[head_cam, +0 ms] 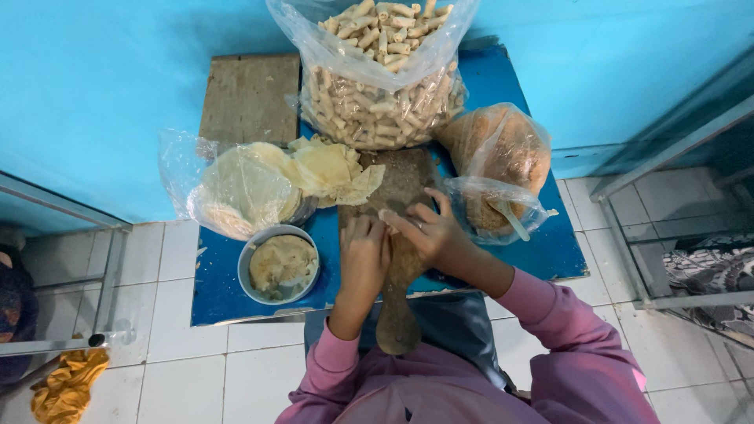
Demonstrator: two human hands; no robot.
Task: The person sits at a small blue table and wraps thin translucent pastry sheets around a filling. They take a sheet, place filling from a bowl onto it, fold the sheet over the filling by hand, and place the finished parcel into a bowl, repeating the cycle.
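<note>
My left hand [364, 253] and my right hand [428, 232] lie side by side on a worn wooden cutting board [402, 179] with a handle that points toward me. Their fingers curl down onto something small on the board; what it is stays hidden under them. Thin round wrapper sheets [330, 169] lie just beyond my left hand, spilling from a clear bag [236, 192]. A grey bowl of pale filling [280, 264] stands left of my left hand. I wear pink sleeves.
A big clear bag of finished rolled sticks [381, 74] stands at the back of the blue table [542, 251]. A bag of brown crumbs [503, 157] with a spoon sits right. A wooden slab [250, 98] lies back left. White tiled floor surrounds.
</note>
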